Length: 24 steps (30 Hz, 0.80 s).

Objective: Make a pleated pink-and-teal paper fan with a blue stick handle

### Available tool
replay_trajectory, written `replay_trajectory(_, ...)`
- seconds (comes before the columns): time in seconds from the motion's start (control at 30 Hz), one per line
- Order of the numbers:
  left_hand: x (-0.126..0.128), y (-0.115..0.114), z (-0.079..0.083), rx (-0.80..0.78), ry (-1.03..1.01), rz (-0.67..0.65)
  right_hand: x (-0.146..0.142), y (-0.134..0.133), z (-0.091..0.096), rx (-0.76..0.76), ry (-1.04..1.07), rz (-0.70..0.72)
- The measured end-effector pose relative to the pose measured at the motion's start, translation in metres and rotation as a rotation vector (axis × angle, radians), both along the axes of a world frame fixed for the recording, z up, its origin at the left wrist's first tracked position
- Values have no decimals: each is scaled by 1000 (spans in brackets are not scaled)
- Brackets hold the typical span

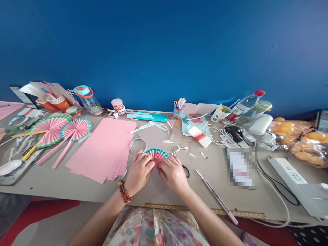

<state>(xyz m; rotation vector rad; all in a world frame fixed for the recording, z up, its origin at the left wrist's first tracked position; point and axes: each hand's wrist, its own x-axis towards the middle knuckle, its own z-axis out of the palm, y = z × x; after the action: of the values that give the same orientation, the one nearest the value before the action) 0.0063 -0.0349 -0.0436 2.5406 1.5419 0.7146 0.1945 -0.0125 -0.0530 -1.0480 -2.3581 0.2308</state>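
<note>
Between my hands is a small pleated paper fan [157, 155], pink with a blue-and-white striped edge, its folds spread in an arc. My left hand [141, 170] grips its left side, and my right hand [174, 173] pinches its right side near the bottom, where the fingertips hide the base. A roll of clear tape [138, 146] lies just behind my left hand. Partly behind my right hand, scissors with a black handle [186, 171] rest on the table. A craft knife [217, 197] lies to the right of that hand.
A stack of pink paper [105, 150] lies at left, beside two finished pleated fans [76, 130]. Paper scraps [153, 125] and red thread on a white card [200, 136] lie behind. At right are a power strip [294, 177], cables and a plastic bottle [242, 106].
</note>
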Motion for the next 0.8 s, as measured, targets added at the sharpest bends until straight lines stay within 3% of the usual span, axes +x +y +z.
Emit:
replay_trajectory(0.27, -1, 2, -3, -11, -38, -3, -4, 0, 0, -23, -35, -85)
replay_trajectory(0.8, 1, 5, -12, 32, -24, 38, -13, 3, -6, 16, -124, -113)
